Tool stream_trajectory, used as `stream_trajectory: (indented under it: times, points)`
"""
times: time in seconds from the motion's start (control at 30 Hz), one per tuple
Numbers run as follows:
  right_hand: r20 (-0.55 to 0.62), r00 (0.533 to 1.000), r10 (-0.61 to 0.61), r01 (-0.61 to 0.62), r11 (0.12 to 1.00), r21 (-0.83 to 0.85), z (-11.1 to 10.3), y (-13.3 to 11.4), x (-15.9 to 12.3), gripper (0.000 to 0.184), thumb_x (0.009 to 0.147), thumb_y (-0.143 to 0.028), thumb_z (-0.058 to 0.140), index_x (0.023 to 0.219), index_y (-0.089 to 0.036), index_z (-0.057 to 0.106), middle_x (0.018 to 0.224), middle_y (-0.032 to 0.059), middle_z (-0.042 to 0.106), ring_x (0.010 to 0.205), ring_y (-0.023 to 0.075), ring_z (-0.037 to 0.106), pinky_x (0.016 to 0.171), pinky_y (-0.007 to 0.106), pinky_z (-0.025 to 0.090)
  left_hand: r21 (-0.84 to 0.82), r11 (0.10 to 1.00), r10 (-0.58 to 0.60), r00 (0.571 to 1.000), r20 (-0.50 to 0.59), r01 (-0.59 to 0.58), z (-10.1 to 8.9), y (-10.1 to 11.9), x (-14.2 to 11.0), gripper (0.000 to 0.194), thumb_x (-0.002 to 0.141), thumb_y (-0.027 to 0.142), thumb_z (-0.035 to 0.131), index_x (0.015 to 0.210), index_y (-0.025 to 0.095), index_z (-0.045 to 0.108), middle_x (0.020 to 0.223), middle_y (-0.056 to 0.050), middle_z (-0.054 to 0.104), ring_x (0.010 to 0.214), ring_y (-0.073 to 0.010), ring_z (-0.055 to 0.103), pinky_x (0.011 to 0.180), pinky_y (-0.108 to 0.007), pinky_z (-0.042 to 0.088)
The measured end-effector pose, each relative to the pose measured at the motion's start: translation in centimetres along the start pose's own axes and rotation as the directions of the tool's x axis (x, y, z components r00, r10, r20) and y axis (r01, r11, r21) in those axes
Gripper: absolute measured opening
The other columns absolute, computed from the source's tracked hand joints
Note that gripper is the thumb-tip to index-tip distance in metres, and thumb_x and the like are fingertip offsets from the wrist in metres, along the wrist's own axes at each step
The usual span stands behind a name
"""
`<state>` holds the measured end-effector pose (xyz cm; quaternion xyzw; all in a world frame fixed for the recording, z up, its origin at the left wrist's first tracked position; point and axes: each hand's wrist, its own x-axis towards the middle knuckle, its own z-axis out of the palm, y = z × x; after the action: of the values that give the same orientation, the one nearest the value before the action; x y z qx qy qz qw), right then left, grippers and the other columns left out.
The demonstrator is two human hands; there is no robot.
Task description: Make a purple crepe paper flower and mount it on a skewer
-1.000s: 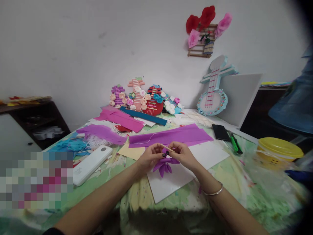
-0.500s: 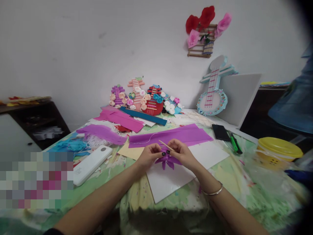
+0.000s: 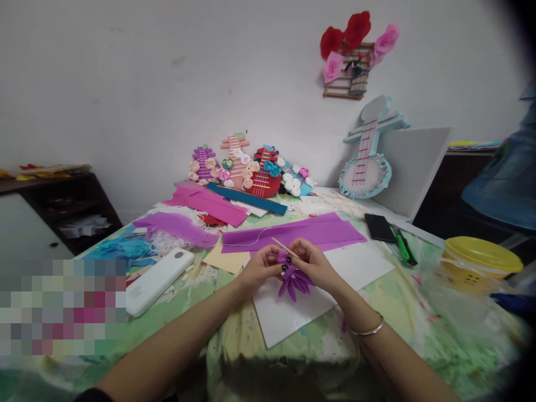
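Over a white board point(image 3: 288, 321), my two hands meet around a purple crepe-paper flower point(image 3: 295, 286) whose pointed petals hang downward. My left hand point(image 3: 262, 269) is closed, thumb and fingers pinching the gathered paper from the left. From the right, my right hand point(image 3: 315, 267) is closed too, with a thin wooden stick point(image 3: 285, 246) poking out of its fingers toward the upper left. Whether its fingertips also grip the flower is partly hidden. Just behind lies a long purple crepe-paper strip point(image 3: 330, 231).
Left of my hands lie a white power bank point(image 3: 161, 282) and white shredded paper point(image 3: 167, 241). On the right are a black phone point(image 3: 379, 228), a green utility knife point(image 3: 402, 247) and a yellow-lidded tub point(image 3: 481, 259). Decorated paper instruments point(image 3: 266, 178) stand against the wall.
The flower has turned and shifted slightly right, so its petals now fan toward me. My left fingers have changed their pinch, and purple paper now shows between both hands.
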<state>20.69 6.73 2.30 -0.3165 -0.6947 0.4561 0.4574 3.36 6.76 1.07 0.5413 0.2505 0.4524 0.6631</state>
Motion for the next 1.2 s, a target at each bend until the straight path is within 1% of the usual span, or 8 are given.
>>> stream_trajectory:
  times: [0.2,0.43,0.57,0.7,0.83,0.97,1.07,1.2]
  points:
    - [0.025,0.999,0.042,-0.042,0.999,0.028,0.28,-0.33,-0.09,0.019,0.078,-0.028,0.062,0.085,-0.019,0.049,0.071,-0.0042,0.052,0.057,0.0077,0.048,0.051,0.019,0.035,-0.011,1.000,-0.018,1.000,0.024,0.019,0.27,0.13,0.05,0.037,0.055,0.016,0.083,0.087,0.010,0.066,0.079,-0.006,0.070,0.072,-0.0149,0.064,0.071,-0.026,0.048]
    - [0.008,0.998,0.058,-0.058,0.998,0.015,0.18,-0.32,-0.10,0.025,0.077,-0.036,0.065,0.087,-0.019,0.050,0.065,-0.0046,0.053,0.054,0.0081,0.048,0.048,0.019,0.035,0.101,0.994,-0.039,0.999,-0.022,0.041,0.29,0.25,-0.01,0.028,0.057,0.021,0.081,0.080,0.009,0.070,0.076,-0.007,0.070,0.068,-0.0156,0.063,0.070,-0.029,0.048]
    - [-0.056,0.997,0.043,-0.045,0.998,-0.033,-0.09,-0.41,-0.12,0.026,0.078,-0.040,0.064,0.082,-0.017,0.054,0.068,-0.0022,0.056,0.057,0.0093,0.052,0.051,0.020,0.038,0.154,0.988,0.015,0.994,-0.112,0.002,0.10,0.33,0.07,0.022,0.059,0.022,0.079,0.074,0.010,0.068,0.068,-0.004,0.068,0.062,-0.0132,0.061,0.065,-0.026,0.048]
    - [-0.041,0.996,0.077,-0.078,0.997,-0.022,-0.28,-0.58,-0.20,0.027,0.072,-0.036,0.069,0.087,-0.016,0.057,0.072,0.0003,0.062,0.061,0.0127,0.058,0.054,0.023,0.043,0.118,0.992,0.075,0.974,-0.214,-0.050,-0.04,0.45,0.23,0.021,0.061,0.022,0.078,0.069,0.011,0.063,0.062,-0.001,0.065,0.060,-0.0129,0.061,0.064,-0.026,0.049]
    - [-0.040,0.999,-0.010,-0.001,0.963,-0.271,-0.24,-0.75,-0.27,0.025,0.066,-0.021,0.070,0.089,-0.017,0.062,0.084,0.0028,0.064,0.076,0.0168,0.061,0.065,0.025,0.045,0.067,0.995,0.082,0.969,-0.234,-0.068,-0.19,0.35,0.39,0.021,0.063,0.024,0.077,0.073,0.011,0.064,0.067,-0.002,0.066,0.062,-0.0137,0.062,0.068,-0.030,0.051]
    - [-0.020,0.992,-0.125,0.086,0.781,-0.619,-0.04,-0.85,-0.33,0.015,0.068,-0.016,0.062,0.083,-0.017,0.065,0.074,0.0011,0.061,0.064,0.0133,0.053,0.058,0.023,0.038,0.016,0.998,0.063,0.978,-0.197,-0.061,-0.38,-0.05,0.56,0.025,0.063,0.024,0.078,0.080,0.010,0.066,0.072,-0.005,0.069,0.067,-0.0161,0.064,0.072,-0.033,0.052]
    - [-0.011,0.983,-0.185,0.122,0.693,-0.711,0.13,-0.79,-0.41,0.010,0.070,-0.018,0.061,0.079,-0.018,0.064,0.069,0.0003,0.060,0.061,0.0125,0.050,0.056,0.022,0.033,0.005,1.000,0.029,0.984,-0.176,-0.029,-0.52,-0.24,0.57,0.027,0.064,0.027,0.077,0.082,0.009,0.069,0.075,-0.007,0.070,0.071,-0.0174,0.065,0.075,-0.033,0.051]
    - [-0.022,0.976,-0.217,0.134,0.677,-0.724,0.30,-0.78,-0.47,0.007,0.076,-0.023,0.058,0.073,-0.019,0.062,0.065,0.0003,0.060,0.058,0.0119,0.049,0.055,0.022,0.030,-0.035,0.999,-0.001,0.980,-0.198,-0.006,-0.62,-0.04,0.47,0.026,0.062,0.028,0.079,0.076,0.009,0.069,0.072,-0.006,0.070,0.069,-0.0152,0.064,0.073,-0.029,0.050]
